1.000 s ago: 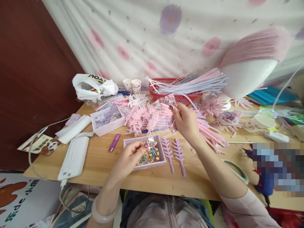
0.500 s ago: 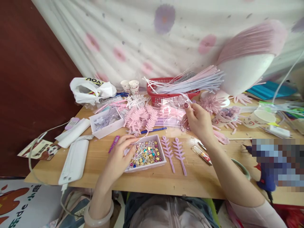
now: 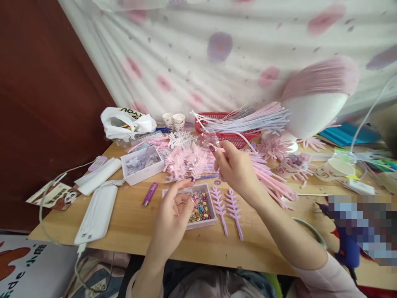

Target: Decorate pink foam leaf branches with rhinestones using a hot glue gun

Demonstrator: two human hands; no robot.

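Observation:
My right hand [image 3: 238, 169] pinches a clear plastic bag [image 3: 208, 139] between thumb and fingers, above the middle of the table. My left hand [image 3: 175, 213] hovers over a small white box [image 3: 201, 224], its thumb and index finger apart and the other fingers loosely curled. Nothing shows between them. Inside the box are gold-rimmed gems [image 3: 205, 209] in several colours, partly hidden by that hand. Two lilac fuzzy leaf sprigs [image 3: 219, 210] lie side by side just right of the box. Beyond my hands is a heap of pink fuzzy leaf sprigs [image 3: 178, 161].
A red basket [image 3: 229, 138] with fuzzy stems stands at the back. A purple lighter [image 3: 150, 193], a white power bank [image 3: 96, 215] and a second white box [image 3: 144, 173] are on the left. At right are paper cups [image 3: 335, 169] and a blue glue gun [image 3: 347, 244].
My left hand has lifted and shifted right across the gem box, its fingers now apart. My right hand has moved left with the plastic bag. The camera view has tilted upward.

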